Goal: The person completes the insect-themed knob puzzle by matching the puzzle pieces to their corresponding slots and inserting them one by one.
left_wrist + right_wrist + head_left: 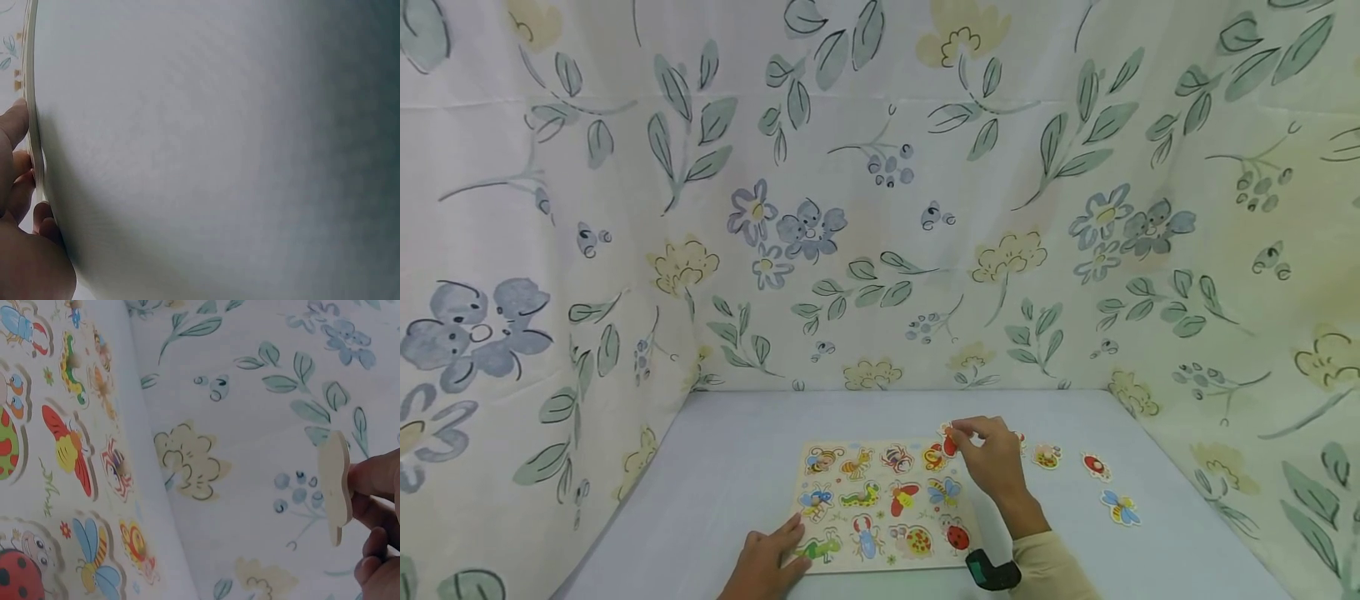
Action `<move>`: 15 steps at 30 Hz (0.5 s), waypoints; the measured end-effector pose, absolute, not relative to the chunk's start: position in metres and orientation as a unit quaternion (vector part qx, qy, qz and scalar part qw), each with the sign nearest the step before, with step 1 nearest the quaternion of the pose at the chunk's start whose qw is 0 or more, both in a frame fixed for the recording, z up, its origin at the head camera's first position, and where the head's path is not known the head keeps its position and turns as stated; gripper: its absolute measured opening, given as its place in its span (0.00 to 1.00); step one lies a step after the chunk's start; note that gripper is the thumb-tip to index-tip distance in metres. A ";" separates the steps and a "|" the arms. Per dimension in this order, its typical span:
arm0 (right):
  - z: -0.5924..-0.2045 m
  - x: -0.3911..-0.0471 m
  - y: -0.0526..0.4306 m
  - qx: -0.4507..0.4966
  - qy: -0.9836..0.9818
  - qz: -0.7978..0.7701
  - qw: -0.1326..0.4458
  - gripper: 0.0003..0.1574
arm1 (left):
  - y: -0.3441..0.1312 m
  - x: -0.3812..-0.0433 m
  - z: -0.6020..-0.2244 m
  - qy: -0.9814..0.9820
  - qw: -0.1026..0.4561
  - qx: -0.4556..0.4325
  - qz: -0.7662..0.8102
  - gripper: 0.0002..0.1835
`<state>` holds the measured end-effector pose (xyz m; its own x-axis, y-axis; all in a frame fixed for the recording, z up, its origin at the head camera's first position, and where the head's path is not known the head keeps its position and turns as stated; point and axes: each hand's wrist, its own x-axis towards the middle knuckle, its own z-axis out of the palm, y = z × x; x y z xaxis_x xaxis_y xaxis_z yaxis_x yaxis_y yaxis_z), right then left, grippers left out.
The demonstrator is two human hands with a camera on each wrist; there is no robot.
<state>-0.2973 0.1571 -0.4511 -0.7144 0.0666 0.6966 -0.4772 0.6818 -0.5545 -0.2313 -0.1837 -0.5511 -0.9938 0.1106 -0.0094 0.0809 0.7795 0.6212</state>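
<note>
A cream wooden puzzle board (842, 565) with colourful insect pictures in its recesses lies flat on the table. My left hand (767, 554) rests at the board's lower left corner; the left wrist view has its fingers along the board's edge. Above the board's far right corner, my right hand (992, 458) pinches a small red wooden puzzle piece (949, 442) between thumb and fingers. The right wrist view shows that piece (335, 487) nearly edge-on with its plain wooden back, held up off the board. Its printed face is hidden there.
Loose pieces lie on the table right of the board: a snail piece (1047, 455), a round red bug piece (1096, 467) and a blue-winged bee piece (1122, 507). Another piece (1020, 442) is partly hidden behind my right hand. Floral curtains (880, 333) enclose the white table (737, 425).
</note>
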 end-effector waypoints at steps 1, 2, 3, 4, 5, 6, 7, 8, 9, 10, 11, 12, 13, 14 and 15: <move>-0.451 -0.297 0.154 0.124 -0.843 0.382 0.358 0.07 | -0.183 -0.231 -0.551 0.943 0.022 0.050 0.328 0.31; -0.452 -0.296 0.151 0.128 -0.840 0.385 0.360 0.07 | -0.183 -0.231 -0.551 0.943 0.022 0.048 0.330 0.31; -0.452 -0.296 0.148 0.130 -0.839 0.386 0.361 0.07 | -0.183 -0.231 -0.551 0.943 0.020 0.050 0.329 0.31; -0.453 -0.296 0.145 0.134 -0.838 0.385 0.363 0.07 | -0.183 -0.231 -0.551 0.943 0.018 0.051 0.328 0.31; -0.454 -0.296 0.143 0.136 -0.837 0.385 0.364 0.07 | -0.182 -0.231 -0.552 0.943 0.017 0.051 0.328 0.31; -0.454 -0.296 0.140 0.137 -0.837 0.383 0.365 0.07 | -0.182 -0.231 -0.552 0.944 0.017 0.053 0.326 0.31; -0.455 -0.296 0.137 0.141 -0.836 0.383 0.366 0.07 | -0.182 -0.231 -0.552 0.944 0.016 0.053 0.326 0.31; -0.456 -0.296 0.135 0.143 -0.837 0.383 0.365 0.07 | -0.182 -0.231 -0.552 0.944 0.017 0.051 0.326 0.31; -0.457 -0.295 0.133 0.144 -0.837 0.381 0.364 0.07 | -0.182 -0.231 -0.552 0.944 0.017 0.049 0.326 0.31; -0.457 -0.295 0.131 0.146 -0.838 0.381 0.362 0.07 | -0.182 -0.231 -0.552 0.944 0.018 0.048 0.326 0.31; -0.458 -0.295 0.128 0.148 -0.837 0.384 0.360 0.07 | -0.182 -0.231 -0.552 0.944 0.019 0.045 0.327 0.31; -0.459 -0.295 0.126 0.151 -0.836 0.386 0.359 0.07 | -0.182 -0.231 -0.552 0.944 0.020 0.043 0.327 0.31; -0.459 -0.294 0.124 0.153 -0.835 0.389 0.357 0.07 | -0.182 -0.231 -0.552 0.944 0.020 0.040 0.327 0.31; -0.460 -0.294 0.122 0.155 -0.834 0.392 0.355 0.07 | -0.182 -0.231 -0.552 0.944 0.020 0.041 0.326 0.31; -0.461 -0.295 0.120 0.157 -0.833 0.394 0.355 0.07 | -0.182 -0.231 -0.552 0.944 0.020 0.041 0.326 0.31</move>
<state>-0.2945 0.1205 -0.4609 -0.6982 0.0190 0.7157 -0.5412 0.6404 -0.5449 -0.2313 -0.1818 -0.5524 -0.9959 0.0899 -0.0113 0.0637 0.7842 0.6172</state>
